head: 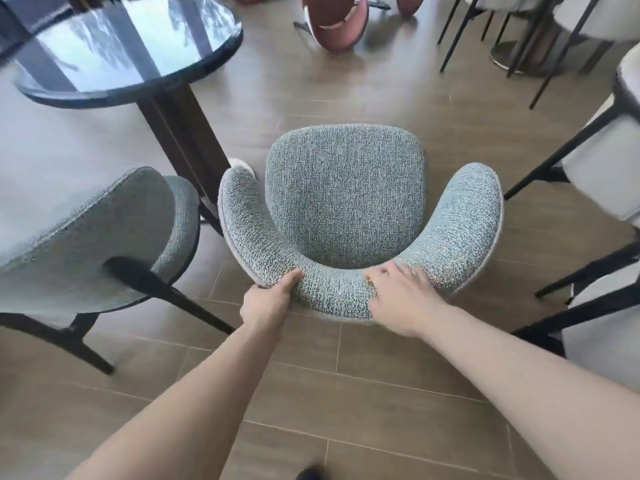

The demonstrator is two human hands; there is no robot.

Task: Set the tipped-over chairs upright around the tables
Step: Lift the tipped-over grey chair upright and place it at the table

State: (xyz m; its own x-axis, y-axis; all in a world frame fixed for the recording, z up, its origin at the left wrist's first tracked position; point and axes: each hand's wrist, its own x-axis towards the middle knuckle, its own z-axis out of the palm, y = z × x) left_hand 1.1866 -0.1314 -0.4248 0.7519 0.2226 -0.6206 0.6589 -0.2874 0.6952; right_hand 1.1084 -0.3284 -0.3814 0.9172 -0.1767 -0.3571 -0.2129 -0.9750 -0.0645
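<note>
A grey-blue fabric chair (346, 188) stands upright on the floor right in front of me, its curved backrest nearest to me. My left hand (268, 303) grips the left part of the backrest, thumb on top. My right hand (398, 296) lies over the right part of the backrest with its fingers curled over the top edge. A round dark glass table (128, 46) stands at the upper left. A pink chair (337, 22) lies tipped over on the floor at the top centre.
A second grey-blue chair (100, 237) stands at the left beside the table's dark pedestal (180, 133). White chairs with black legs (602, 188) crowd the right side. Another table's base (512, 53) shows at the upper right. Wood-look floor lies open near me.
</note>
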